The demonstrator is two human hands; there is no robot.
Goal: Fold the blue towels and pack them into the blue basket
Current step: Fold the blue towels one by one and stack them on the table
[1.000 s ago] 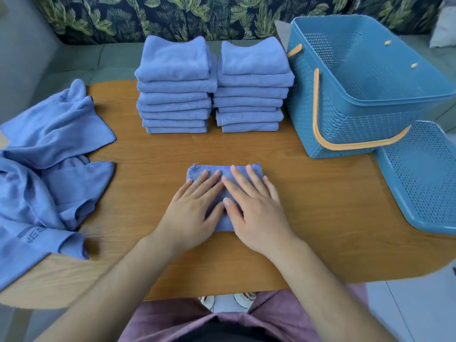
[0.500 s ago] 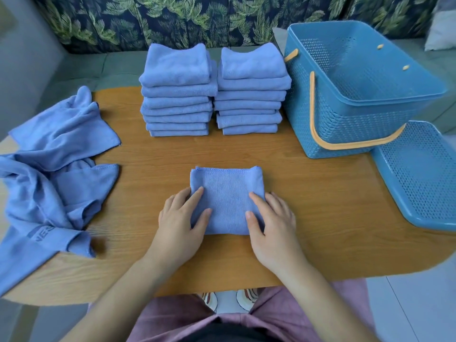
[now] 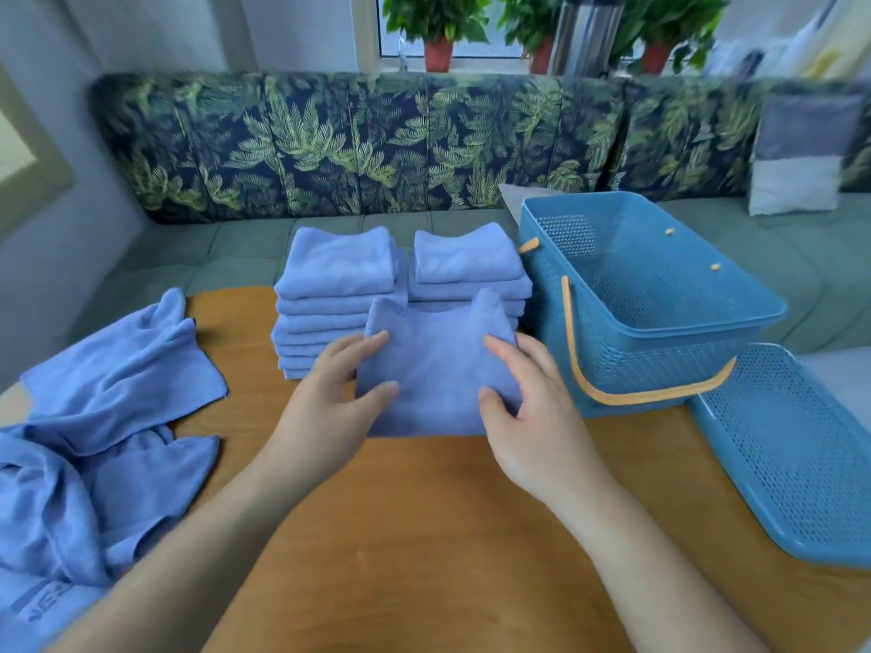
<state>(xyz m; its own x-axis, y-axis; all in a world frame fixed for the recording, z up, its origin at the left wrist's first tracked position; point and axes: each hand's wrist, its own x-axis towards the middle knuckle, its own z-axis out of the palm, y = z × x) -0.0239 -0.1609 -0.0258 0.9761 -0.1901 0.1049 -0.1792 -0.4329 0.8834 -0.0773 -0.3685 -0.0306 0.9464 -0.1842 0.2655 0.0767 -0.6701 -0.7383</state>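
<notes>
A folded blue towel (image 3: 436, 369) is lifted off the wooden table (image 3: 424, 534), held between both hands. My left hand (image 3: 330, 398) grips its left edge, thumb on top. My right hand (image 3: 528, 412) grips its right edge the same way. Behind it stand two stacks of folded blue towels, a left stack (image 3: 337, 294) and a right stack (image 3: 466, 268). The blue basket (image 3: 660, 332) with an orange handle sits to the right of the stacks, with nothing visible inside it. A heap of unfolded blue towels (image 3: 94, 440) lies at the table's left.
A blue perforated lid (image 3: 796, 454) lies on the table's right edge, beside the basket. A green bench with a leaf-print backrest (image 3: 353, 143) runs behind the table. A grey and white cushion (image 3: 801, 157) sits at the far right.
Both hands stopped pressing the folded towel, took hold of its sides and raised it off the table toward the stacks. The camera tilted upward.
</notes>
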